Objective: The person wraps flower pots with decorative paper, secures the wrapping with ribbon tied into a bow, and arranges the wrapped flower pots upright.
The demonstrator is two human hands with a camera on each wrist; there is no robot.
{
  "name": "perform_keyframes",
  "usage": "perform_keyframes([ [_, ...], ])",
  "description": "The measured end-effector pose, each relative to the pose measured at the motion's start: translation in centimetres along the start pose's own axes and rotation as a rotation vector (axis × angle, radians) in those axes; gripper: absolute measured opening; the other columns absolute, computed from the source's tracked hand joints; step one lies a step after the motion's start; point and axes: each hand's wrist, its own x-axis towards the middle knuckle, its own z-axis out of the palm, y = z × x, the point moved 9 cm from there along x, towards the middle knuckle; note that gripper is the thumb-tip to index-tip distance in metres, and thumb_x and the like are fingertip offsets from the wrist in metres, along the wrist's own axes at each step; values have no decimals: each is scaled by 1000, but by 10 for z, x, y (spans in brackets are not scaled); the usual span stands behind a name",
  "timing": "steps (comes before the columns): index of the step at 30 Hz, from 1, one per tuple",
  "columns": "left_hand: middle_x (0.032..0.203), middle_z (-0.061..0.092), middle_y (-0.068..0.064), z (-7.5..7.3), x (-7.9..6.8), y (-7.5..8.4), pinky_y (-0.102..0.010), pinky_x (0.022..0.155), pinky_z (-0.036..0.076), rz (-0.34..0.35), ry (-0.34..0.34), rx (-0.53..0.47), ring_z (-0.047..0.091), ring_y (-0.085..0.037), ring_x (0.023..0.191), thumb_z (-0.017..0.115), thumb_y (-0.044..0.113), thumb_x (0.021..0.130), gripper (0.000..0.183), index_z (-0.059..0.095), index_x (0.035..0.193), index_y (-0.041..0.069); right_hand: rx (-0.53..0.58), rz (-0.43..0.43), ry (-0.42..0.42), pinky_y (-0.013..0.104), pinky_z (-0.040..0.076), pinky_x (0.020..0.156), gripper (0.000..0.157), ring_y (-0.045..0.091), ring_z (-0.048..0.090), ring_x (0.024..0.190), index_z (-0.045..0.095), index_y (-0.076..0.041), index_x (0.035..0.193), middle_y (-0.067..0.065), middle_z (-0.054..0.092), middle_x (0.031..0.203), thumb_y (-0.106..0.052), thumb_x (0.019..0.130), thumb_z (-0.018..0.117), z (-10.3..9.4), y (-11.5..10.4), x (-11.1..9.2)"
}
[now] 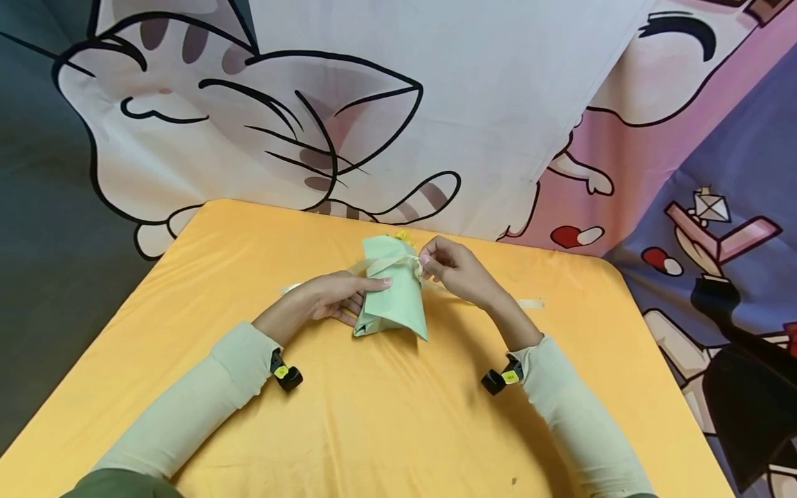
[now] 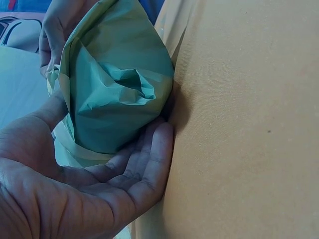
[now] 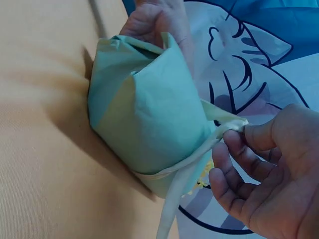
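Note:
A bouquet wrapped in pale green paper (image 1: 394, 303) lies on the yellow-covered table, with small yellow flowers (image 1: 403, 236) peeking from its far end. My left hand (image 1: 333, 294) holds its left side, thumb on top and fingers curved underneath. Around the paper runs a cream ribbon (image 3: 183, 169). Between thumb and index finger, my right hand (image 1: 457, 268) pinches the ribbon at the bundle's right side. In the left wrist view, the folded near end of the paper (image 2: 124, 94) shows a small gap in its creases.
The yellow tablecloth (image 1: 373, 422) spreads around the bouquet. One ribbon end (image 1: 530, 303) trails over the cloth to the right. Behind the table hangs a white curtain (image 1: 486, 104) printed with a cartoon cat. A black object (image 1: 750, 408) stands beyond the right edge.

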Motion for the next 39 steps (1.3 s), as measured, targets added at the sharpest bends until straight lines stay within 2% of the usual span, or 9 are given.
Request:
perform_keyframes([
  [3, 101, 83, -7, 0, 1, 0, -34, 83, 68, -1, -5, 3, 80, -19, 91, 70, 59, 108, 53, 75, 120, 7, 61, 17, -37, 58, 61, 94, 17, 46, 71, 103, 66, -1, 123, 16, 73, 101, -14, 119, 56, 0, 0, 0],
  [9, 101, 82, -7, 0, 3, -1, -34, 83, 68, 3, -7, 8, 79, -18, 91, 68, 58, 109, 53, 73, 122, 7, 326, 123, -122, 44, 67, 96, 26, 23, 73, 90, 50, 3, 141, 7, 63, 99, -6, 117, 53, 3, 11, 3],
  [14, 101, 83, -7, 0, 4, -1, -33, 83, 68, 10, -18, 8, 79, -18, 91, 69, 58, 109, 52, 75, 120, 8, 506, 149, -156, 42, 70, 94, 23, 21, 78, 90, 42, -2, 139, 10, 62, 100, -2, 116, 48, 4, 18, 3],
  [18, 101, 83, -7, 0, 3, 0, -33, 82, 67, 15, -26, 3, 80, -18, 91, 69, 59, 109, 53, 76, 119, 8, 483, 182, -178, 34, 64, 73, 21, 16, 63, 70, 43, -12, 136, 3, 55, 83, -7, 118, 51, 3, 24, 0],
  [23, 99, 83, -6, 0, 1, 1, -33, 81, 67, 19, -29, -3, 80, -18, 91, 68, 58, 110, 53, 76, 120, 7, 191, 278, -258, 29, 44, 61, 39, 13, 44, 58, 51, -2, 143, -2, 55, 70, -34, 121, 53, 1, 30, -8],
  [28, 99, 84, -6, 0, 1, 0, -33, 81, 67, 24, -35, -4, 80, -18, 90, 67, 58, 110, 51, 76, 120, 8, -49, 331, -386, 29, 45, 61, 69, 11, 47, 58, 79, 1, 105, -6, 55, 62, -62, 116, 53, -1, 31, -18],
  [32, 99, 84, -6, -1, 2, 0, -33, 80, 67, 23, -35, -8, 80, -17, 90, 67, 57, 110, 49, 75, 121, 9, 18, 197, -498, 26, 46, 73, 45, 7, 52, 72, 71, -8, 77, -9, 50, 68, -38, 111, 72, 4, 25, -25],
  [37, 100, 83, -6, -1, 2, 0, -33, 81, 67, 28, -38, -7, 80, -18, 92, 67, 57, 110, 50, 74, 123, 8, 270, 77, -574, 33, 65, 96, 21, 17, 83, 102, 63, -9, 90, -5, 67, 83, -5, 106, 76, 5, 21, -35],
  [39, 101, 83, -6, -2, 1, -1, -34, 82, 67, 26, -37, -11, 80, -18, 93, 68, 57, 110, 51, 74, 123, 8, 306, 88, -578, 39, 70, 85, 12, 22, 85, 86, 64, -5, 100, 0, 70, 84, -3, 107, 74, 2, 22, -38],
])
